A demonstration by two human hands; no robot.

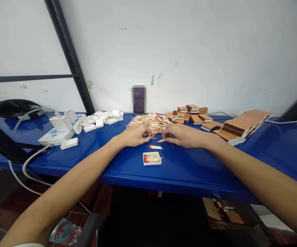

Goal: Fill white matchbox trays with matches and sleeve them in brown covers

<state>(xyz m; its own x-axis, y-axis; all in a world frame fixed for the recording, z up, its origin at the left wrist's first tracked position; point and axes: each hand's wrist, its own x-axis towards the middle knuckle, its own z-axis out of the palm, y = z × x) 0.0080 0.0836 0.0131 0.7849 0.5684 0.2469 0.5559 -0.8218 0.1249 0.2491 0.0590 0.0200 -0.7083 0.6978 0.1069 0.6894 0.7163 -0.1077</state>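
Observation:
A heap of red-tipped matches [155, 120] lies on the blue tabletop, in front of both hands. My left hand [137, 134] rests at the heap's near left edge with its fingers curled together; what they hold, if anything, is hidden. Close to its fingertips lies a single match [154, 138]. My right hand [178, 135] pinches a few matches [160, 141], red heads pointing left. Just nearer to me is a small row of loose matches [155, 147]. Below that sits a white matchbox tray [152, 164], partly filled with matches, heads to the left.
White empty trays [104, 118] are piled at the left. Brown matchbox sleeves [189, 113] and a flat stack of sleeves [243, 125] lie right. A phone [139, 99] leans on the wall. A power strip [57, 134] with cables and a black rack post [69, 51] stand left.

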